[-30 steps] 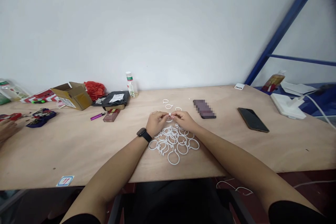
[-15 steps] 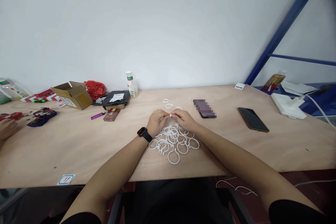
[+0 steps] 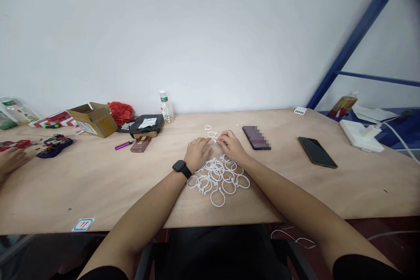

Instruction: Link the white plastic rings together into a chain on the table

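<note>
In the middle of the table lies a pile of white plastic rings (image 3: pixel 218 199), each with a small clip-like end. Just beyond it, my right hand (image 3: pixel 231 145) pinches a white ring by its small end between thumb and fingertips; most of this ring is hidden by the fingers. My left hand (image 3: pixel 197 153), with a black watch (image 3: pixel 179 166) on its wrist, rests at the pile's far left side. Its thumb and forefinger are apart, the forefinger's tip close to the pinched end. Farther back, two single rings lie flat, one white ring (image 3: pixel 208 127) behind the other.
A pixelated phone (image 3: pixel 256 138) and a dark phone (image 3: pixel 316 152) lie on the right, near a white power strip (image 3: pixel 360 135). On the left are a bottle (image 3: pixel 164 107), a red-brown box (image 3: pixel 141 144), a purple lighter (image 3: pixel 123 145) and an open carton (image 3: pixel 93 120). Another person's hand (image 3: pixel 12 161) is far left.
Both hands were together on the ring's small end. The left thumb and forefinger have now parted from it, while my right hand has lifted slightly, still pinching.
</note>
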A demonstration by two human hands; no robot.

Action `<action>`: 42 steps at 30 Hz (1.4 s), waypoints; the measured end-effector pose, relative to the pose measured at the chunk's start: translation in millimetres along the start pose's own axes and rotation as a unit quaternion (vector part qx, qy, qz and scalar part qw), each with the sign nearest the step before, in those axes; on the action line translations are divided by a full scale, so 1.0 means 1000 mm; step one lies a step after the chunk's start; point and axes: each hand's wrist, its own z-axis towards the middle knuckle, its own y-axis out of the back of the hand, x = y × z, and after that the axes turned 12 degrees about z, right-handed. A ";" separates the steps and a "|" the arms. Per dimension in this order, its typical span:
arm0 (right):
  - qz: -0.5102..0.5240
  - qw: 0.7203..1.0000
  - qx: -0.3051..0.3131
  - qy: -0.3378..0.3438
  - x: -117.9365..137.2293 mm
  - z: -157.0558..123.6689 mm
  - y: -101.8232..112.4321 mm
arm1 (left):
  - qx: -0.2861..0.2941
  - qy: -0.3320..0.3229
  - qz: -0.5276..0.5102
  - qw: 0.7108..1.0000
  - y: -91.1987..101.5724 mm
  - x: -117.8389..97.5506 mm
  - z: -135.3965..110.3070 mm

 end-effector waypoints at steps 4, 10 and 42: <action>-0.055 0.997 0.001 -0.061 -0.021 0.002 0.003 | 0.069 -0.035 -0.011 0.997 0.000 0.002 0.000; -0.049 0.994 0.013 -0.093 -0.031 0.003 0.012 | 0.132 -0.115 -0.032 0.984 0.003 -0.003 -0.003; 0.008 0.996 0.029 -0.089 0.011 -0.005 0.000 | 0.035 -0.003 -0.165 0.986 -0.003 -0.002 0.000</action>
